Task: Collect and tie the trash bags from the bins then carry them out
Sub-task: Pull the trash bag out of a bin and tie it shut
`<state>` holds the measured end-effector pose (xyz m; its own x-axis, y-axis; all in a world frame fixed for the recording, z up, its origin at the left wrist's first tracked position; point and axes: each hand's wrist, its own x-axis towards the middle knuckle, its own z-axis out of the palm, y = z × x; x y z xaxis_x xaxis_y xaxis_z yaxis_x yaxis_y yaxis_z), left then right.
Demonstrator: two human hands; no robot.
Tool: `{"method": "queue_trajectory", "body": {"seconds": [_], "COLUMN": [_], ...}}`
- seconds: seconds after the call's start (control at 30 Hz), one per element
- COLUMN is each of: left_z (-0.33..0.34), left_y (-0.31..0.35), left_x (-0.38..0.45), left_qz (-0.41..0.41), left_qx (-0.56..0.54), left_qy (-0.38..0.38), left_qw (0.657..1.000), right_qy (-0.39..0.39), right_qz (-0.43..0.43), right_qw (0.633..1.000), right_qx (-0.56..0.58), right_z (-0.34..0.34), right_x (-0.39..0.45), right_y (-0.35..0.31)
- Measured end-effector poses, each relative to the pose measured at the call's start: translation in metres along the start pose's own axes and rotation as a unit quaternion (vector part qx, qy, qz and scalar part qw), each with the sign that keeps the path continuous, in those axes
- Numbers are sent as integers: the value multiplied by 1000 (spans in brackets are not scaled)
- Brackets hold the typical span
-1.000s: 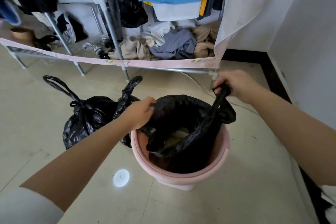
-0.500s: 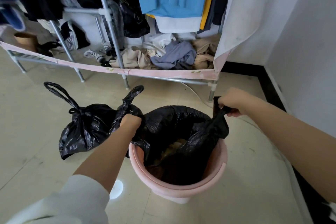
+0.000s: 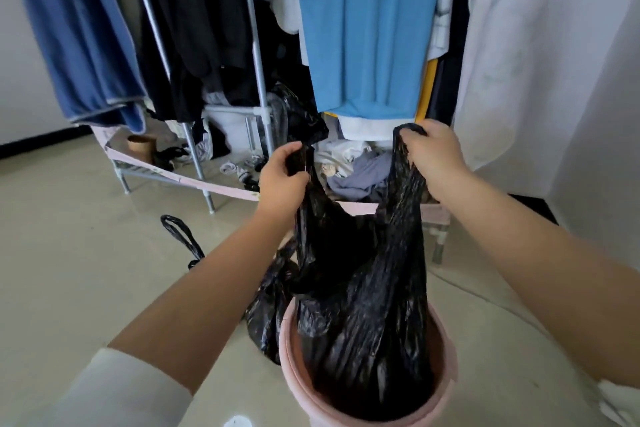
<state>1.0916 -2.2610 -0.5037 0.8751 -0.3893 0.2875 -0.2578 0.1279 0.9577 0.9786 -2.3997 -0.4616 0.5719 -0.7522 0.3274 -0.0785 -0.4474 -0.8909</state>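
A black trash bag (image 3: 367, 315) rises partly out of a pink round bin (image 3: 446, 388) on the floor in front of me. My left hand (image 3: 282, 180) grips the bag's left handle and my right hand (image 3: 434, 152) grips the right handle, both held high and stretched taut above the bin. The bag's bottom still sits inside the bin. A second black trash bag (image 3: 266, 308), tied, lies on the floor just left of the bin, mostly hidden by my left forearm; its loop handle (image 3: 183, 236) sticks out.
A metal clothes rack (image 3: 259, 73) with hanging clothes, including a blue shirt (image 3: 367, 28), stands close behind the bin. Loose clothes are piled on its low shelf. A white wall (image 3: 595, 114) is at the right. Tiled floor (image 3: 69, 253) stretches to the left.
Both hands have pulled the bag's handles upward, lifting the bag higher out of the pink bin. My view has tilted up toward the rack.
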Motion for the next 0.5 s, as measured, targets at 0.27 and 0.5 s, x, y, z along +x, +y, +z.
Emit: {"method": "queue_trajectory", "body": {"seconds": [0.27,0.5], "left_z": [-67,-182], "left_y": [86,154], "left_x": [2,6], "left_qz": [100,134], "left_qx": [186,200], "left_qy": [76,247], "left_qw": [975,939], "right_qy": [-51,-59], "right_qz": [-190,-320], "right_qw": [965,943], "right_qx": [-171,-71], "right_z": [42,101], "right_x": [20,-5], "right_y": [-128,-237]}}
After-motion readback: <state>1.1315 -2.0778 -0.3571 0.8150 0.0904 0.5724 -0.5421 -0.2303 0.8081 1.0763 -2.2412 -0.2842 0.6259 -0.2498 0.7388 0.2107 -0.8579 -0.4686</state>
